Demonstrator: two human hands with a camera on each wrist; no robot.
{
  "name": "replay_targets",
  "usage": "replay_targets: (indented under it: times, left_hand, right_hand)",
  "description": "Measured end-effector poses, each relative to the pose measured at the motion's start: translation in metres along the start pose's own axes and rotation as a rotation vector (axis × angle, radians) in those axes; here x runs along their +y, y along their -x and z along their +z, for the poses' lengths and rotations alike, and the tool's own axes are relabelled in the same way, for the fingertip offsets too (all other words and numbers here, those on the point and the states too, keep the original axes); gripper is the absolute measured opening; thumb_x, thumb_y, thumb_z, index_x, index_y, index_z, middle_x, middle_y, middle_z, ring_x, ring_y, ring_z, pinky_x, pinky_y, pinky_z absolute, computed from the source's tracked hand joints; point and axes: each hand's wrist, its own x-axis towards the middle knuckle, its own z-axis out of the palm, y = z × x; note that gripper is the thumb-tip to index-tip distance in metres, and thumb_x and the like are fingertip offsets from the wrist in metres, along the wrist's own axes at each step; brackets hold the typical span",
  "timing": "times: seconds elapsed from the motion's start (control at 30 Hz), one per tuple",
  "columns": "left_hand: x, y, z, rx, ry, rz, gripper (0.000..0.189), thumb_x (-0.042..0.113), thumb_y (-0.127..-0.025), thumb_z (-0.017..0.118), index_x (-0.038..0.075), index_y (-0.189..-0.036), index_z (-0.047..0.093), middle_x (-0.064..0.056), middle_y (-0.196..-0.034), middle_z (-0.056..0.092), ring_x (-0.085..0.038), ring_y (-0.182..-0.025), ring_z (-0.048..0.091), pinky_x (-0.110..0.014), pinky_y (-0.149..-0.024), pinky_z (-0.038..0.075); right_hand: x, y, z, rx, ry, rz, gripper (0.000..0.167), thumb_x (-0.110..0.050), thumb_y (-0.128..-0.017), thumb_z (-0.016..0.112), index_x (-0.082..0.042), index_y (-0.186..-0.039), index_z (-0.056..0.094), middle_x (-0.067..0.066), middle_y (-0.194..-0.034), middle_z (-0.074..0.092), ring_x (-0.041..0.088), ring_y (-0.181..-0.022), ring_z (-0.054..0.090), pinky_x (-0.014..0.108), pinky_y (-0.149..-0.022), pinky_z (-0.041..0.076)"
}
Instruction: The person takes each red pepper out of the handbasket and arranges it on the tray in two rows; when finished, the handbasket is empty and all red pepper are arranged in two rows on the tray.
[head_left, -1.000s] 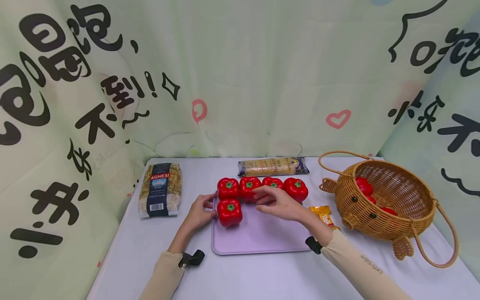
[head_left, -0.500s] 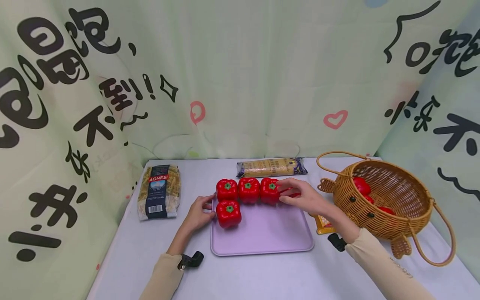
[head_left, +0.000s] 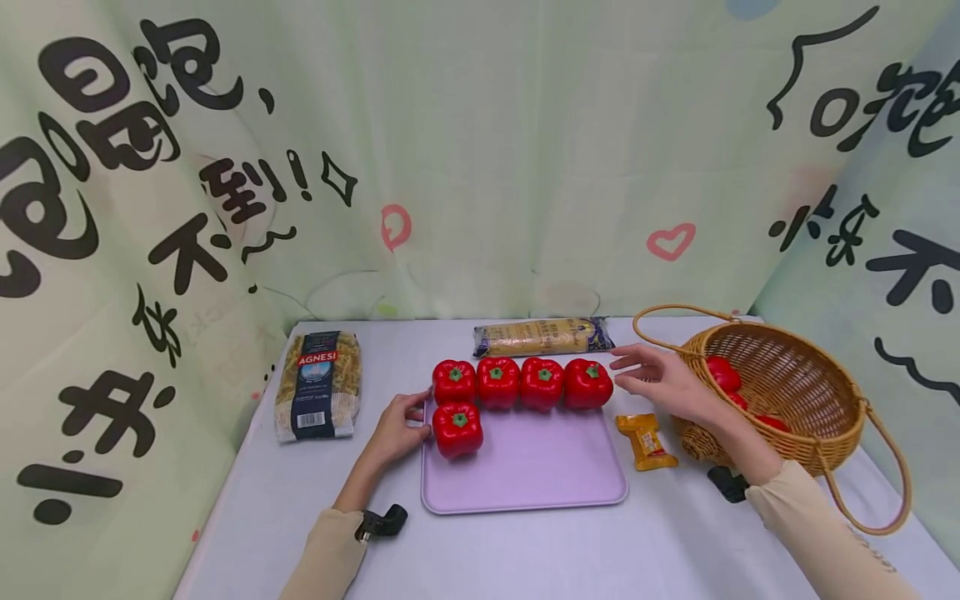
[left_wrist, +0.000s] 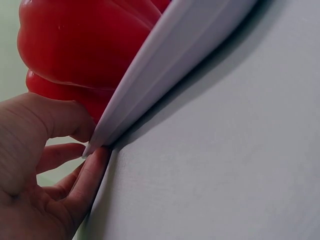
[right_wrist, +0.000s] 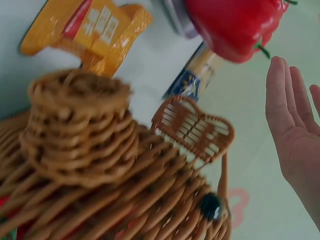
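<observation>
"AGNESI" reads in white on the navy-and-red label of a clear bag of pasta, which also bears a barcode, at the left of a white-covered counter. Behind, a pale green curtain carries bold black Chinese characters, 到 and 不 among them. Small print on a long gold-and-blue noodle packet and on a crinkled orange-yellow wrapper is too fine to read.

Five glossy, blocky red bell peppers with green stems sit on a shallow rectangular lilac tray: four along the far edge, one in front at the left. A person's left hand pinches the tray's left rim between thumb and fingers. The right hand, its fingers extended and holding nothing, hovers just beside the row's rightmost pepper.

More red peppers lie inside a pig-shaped brown wicker basket with a woven snout and dark bead eye. The right forearm crosses in front, hiding part of the basket; the wrapper lies between basket and tray.
</observation>
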Motion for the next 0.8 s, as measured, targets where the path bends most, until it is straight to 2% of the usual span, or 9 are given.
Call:
replay_targets:
  times: [0.1, 0.23, 0.33, 0.4, 0.47, 0.57, 0.63, 0.77, 0.8]
  left_hand:
    - [0.000, 0.000, -0.001, -0.001, 0.005, -0.002, 0.059, -0.007, -0.075, 0.069, -0.006, -0.133, 0.057, -0.020, -0.115, 0.057, -0.030, -0.095, 0.064, -0.038, -0.079, 0.058]
    - [0.002, 0.001, -0.001, -0.001, 0.005, -0.017, 0.059, -0.006, -0.076, 0.069, -0.004, -0.134, 0.057, -0.020, -0.116, 0.057, -0.029, -0.096, 0.064, -0.038, -0.080, 0.058]
    - [0.003, 0.001, -0.001, 0.002, 0.001, -0.028, 0.059, -0.005, -0.077, 0.070, -0.003, -0.135, 0.057, -0.019, -0.117, 0.057, -0.029, -0.097, 0.063, -0.038, -0.081, 0.058]
    - [0.003, 0.001, -0.001, 0.003, -0.001, -0.029, 0.059, -0.005, -0.077, 0.070, -0.003, -0.135, 0.057, -0.019, -0.117, 0.057, -0.029, -0.097, 0.063, -0.038, -0.081, 0.058]
    - [0.003, 0.001, -0.001, 0.005, -0.001, -0.027, 0.060, -0.005, -0.077, 0.070, -0.003, -0.135, 0.057, -0.019, -0.117, 0.057, -0.029, -0.097, 0.063, -0.038, -0.080, 0.058]
    - [0.002, 0.000, -0.001, 0.003, 0.001, -0.022, 0.060, -0.005, -0.076, 0.070, -0.003, -0.135, 0.057, -0.019, -0.116, 0.057, -0.029, -0.097, 0.064, -0.038, -0.080, 0.058]
    - [0.002, 0.000, -0.001, 0.004, 0.002, -0.019, 0.060, -0.006, -0.076, 0.070, -0.003, -0.134, 0.057, -0.020, -0.116, 0.057, -0.030, -0.097, 0.064, -0.038, -0.080, 0.058]
    - [0.001, 0.001, -0.002, 0.009, 0.002, -0.019, 0.060, -0.005, -0.076, 0.070, -0.004, -0.135, 0.056, -0.019, -0.116, 0.057, -0.029, -0.096, 0.063, -0.037, -0.079, 0.058]
    - [0.001, 0.001, -0.003, 0.013, 0.006, -0.021, 0.060, -0.006, -0.076, 0.070, -0.004, -0.135, 0.056, -0.019, -0.116, 0.057, -0.029, -0.096, 0.063, -0.037, -0.079, 0.058]
  right_hand:
    - [0.003, 0.005, -0.014, 0.021, 0.017, 0.007, 0.048, -0.021, -0.096, 0.063, 0.000, -0.138, 0.050, 0.024, -0.124, 0.062, 0.038, -0.109, 0.063, 0.028, -0.082, 0.055]
    - [0.005, 0.012, -0.035, 0.049, 0.055, 0.022, 0.048, -0.023, -0.098, 0.061, -0.001, -0.139, 0.049, 0.023, -0.125, 0.062, 0.037, -0.109, 0.064, 0.029, -0.081, 0.055]
    - [0.009, 0.017, -0.053, 0.084, 0.070, 0.020, 0.048, -0.023, -0.099, 0.059, 0.001, -0.138, 0.049, 0.025, -0.125, 0.061, 0.026, -0.103, 0.067, 0.028, -0.079, 0.056]
    - [0.014, 0.019, -0.065, 0.119, 0.054, 0.030, 0.047, -0.024, -0.099, 0.059, 0.003, -0.138, 0.049, 0.021, -0.123, 0.063, 0.016, -0.099, 0.068, 0.025, -0.078, 0.057]
    - [0.020, 0.022, -0.076, 0.153, 0.017, 0.052, 0.048, -0.025, -0.100, 0.058, 0.004, -0.137, 0.048, 0.009, -0.119, 0.066, 0.006, -0.095, 0.067, 0.022, -0.076, 0.056]
    - [0.028, 0.026, -0.091, 0.191, -0.012, 0.099, 0.050, -0.028, -0.100, 0.056, 0.004, -0.138, 0.046, -0.003, -0.114, 0.066, -0.001, -0.092, 0.065, 0.018, -0.075, 0.055]
    - [0.033, 0.027, -0.099, 0.193, -0.003, 0.136, 0.053, -0.031, -0.101, 0.055, 0.004, -0.139, 0.043, 0.002, -0.118, 0.064, -0.005, -0.091, 0.063, 0.016, -0.074, 0.054]
    - [0.040, 0.026, -0.111, 0.160, 0.038, 0.188, 0.056, -0.033, -0.102, 0.052, 0.008, -0.139, 0.043, 0.030, -0.131, 0.051, -0.010, -0.089, 0.059, 0.017, -0.074, 0.054]
    - [0.041, 0.026, -0.114, 0.145, 0.056, 0.204, 0.056, -0.033, -0.102, 0.051, 0.008, -0.139, 0.044, 0.033, -0.132, 0.049, -0.011, -0.087, 0.058, 0.017, -0.074, 0.054]
